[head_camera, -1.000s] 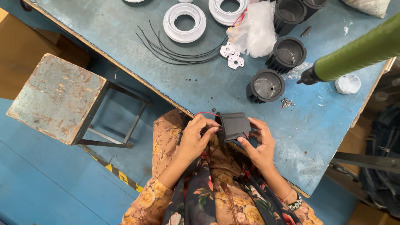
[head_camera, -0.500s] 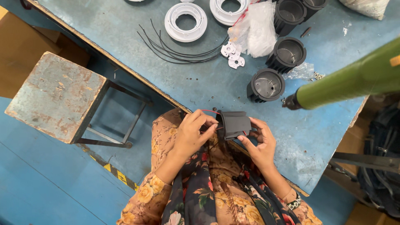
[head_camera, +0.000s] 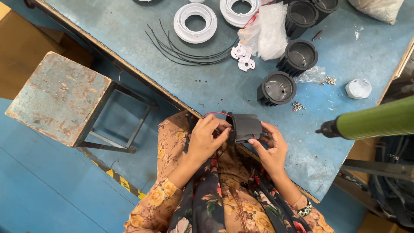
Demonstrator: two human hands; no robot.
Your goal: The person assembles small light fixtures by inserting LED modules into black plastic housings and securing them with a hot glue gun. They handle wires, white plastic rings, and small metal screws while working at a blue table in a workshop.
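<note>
I hold a black finned housing (head_camera: 246,127) over my lap at the near edge of the blue counter (head_camera: 224,86). My right hand (head_camera: 271,146) cups it from below and the side, fingers curled against its body. My left hand (head_camera: 206,138) pinches a thin red wire (head_camera: 212,113) at the housing's open end; the fingertips cover the joint, so I cannot tell how the wire is attached. On the counter stand three more black housings, the nearest (head_camera: 276,88) just beyond my hands. White rings (head_camera: 195,17), loose black wires (head_camera: 185,51), small white plates (head_camera: 241,58) and a clear plastic bag (head_camera: 269,30) lie farther off. A green tool (head_camera: 371,123) juts in from the right, its far end cut off. A worn stool (head_camera: 56,97) stands to my left.
</note>
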